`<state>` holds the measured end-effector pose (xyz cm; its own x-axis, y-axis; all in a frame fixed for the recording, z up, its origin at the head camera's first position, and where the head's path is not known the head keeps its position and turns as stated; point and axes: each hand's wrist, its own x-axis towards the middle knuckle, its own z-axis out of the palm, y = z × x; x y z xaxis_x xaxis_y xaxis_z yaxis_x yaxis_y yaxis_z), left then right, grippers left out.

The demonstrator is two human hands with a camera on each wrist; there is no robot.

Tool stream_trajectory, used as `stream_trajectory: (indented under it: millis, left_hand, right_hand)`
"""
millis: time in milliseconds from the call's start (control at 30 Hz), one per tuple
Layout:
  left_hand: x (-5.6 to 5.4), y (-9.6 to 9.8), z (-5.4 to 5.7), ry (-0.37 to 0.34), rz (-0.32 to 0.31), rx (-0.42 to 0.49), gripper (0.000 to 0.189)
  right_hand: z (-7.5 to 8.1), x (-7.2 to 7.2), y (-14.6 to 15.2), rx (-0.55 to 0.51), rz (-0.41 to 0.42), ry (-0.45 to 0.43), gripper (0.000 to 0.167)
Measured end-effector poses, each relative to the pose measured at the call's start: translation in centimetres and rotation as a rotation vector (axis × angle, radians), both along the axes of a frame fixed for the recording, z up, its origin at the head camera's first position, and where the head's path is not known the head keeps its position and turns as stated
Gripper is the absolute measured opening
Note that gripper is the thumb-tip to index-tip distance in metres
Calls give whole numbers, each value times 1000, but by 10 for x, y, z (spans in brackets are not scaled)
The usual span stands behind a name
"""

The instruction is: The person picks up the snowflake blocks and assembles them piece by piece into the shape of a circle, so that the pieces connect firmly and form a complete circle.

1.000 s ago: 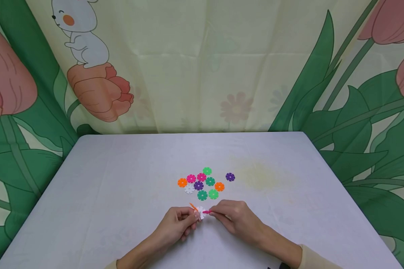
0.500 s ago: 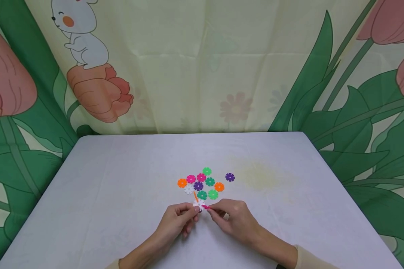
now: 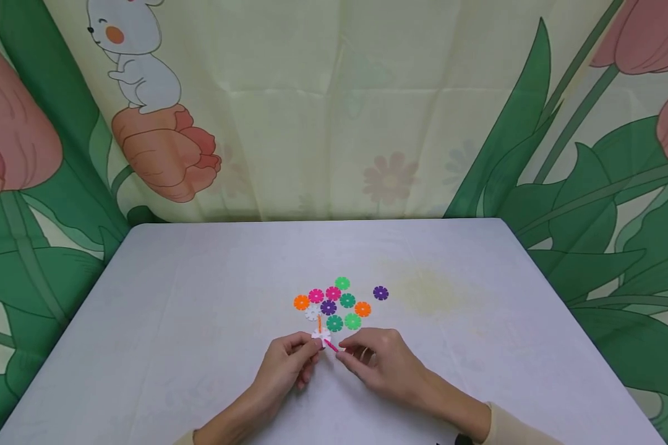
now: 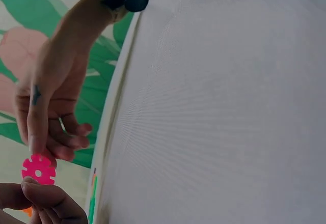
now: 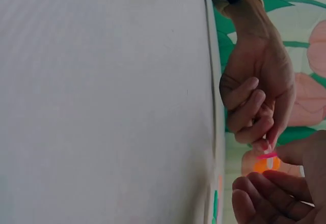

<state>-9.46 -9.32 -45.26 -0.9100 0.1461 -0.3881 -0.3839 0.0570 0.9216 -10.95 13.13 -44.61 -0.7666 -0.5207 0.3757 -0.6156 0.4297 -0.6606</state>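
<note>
My left hand pinches a white interlocking disc between thumb and fingers, close in front of the loose pieces. An orange disc stands on its far side, seen edge-on. From its right side a pink disc juts out, notched round the rim and with a hole in the middle, as the left wrist view shows. My right hand holds the pink disc's outer edge at its thumb and index fingertips; its other fingers are loosely bent. In the right wrist view the orange disc shows behind the pink edge.
Several loose discs lie just beyond the hands, among them a dark green disc, a light green disc and a white disc. A purple disc lies apart to the right. The white-covered table ends at a printed curtain.
The joined discs have moved slightly left and away from the body, turning so the orange one points away and the pink one slants toward the right hand. Both hands moved along with them.
</note>
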Motion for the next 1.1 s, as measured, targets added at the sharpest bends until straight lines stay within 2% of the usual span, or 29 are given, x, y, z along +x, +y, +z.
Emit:
stream_trajectory:
  millis: [167, 400, 533, 667, 767, 967, 1100]
  left_hand:
    - [-1, -4, -2, -9, 25, 2, 29]
    - [-1, -6, -4, -13, 13, -3, 27]
    - [0, -7, -4, -16, 2, -1, 28]
    - [0, -7, -4, -31, -7, -1, 28]
    - [0, -8, -5, -42, -16, 5, 29]
    - [-2, -8, -6, -48, -27, 29, 29]
    - [-2, -8, -7, -47, -31, 34, 30]
  right_hand:
    - [0, -17, 9, 90, -122, -119, 18]
    - [-2, -54, 30, 125, -428, -332, 22]
    - [-3, -71, 42, 142, -523, -351, 27]
    - [-6, -82, 50, 167, -576, -368, 35]
    - [-9, -88, 53, 173, -585, -398, 40]
    - [-12, -95, 57, 160, -549, -426, 48]
    - [-12, -97, 58, 178, -528, -415, 46]
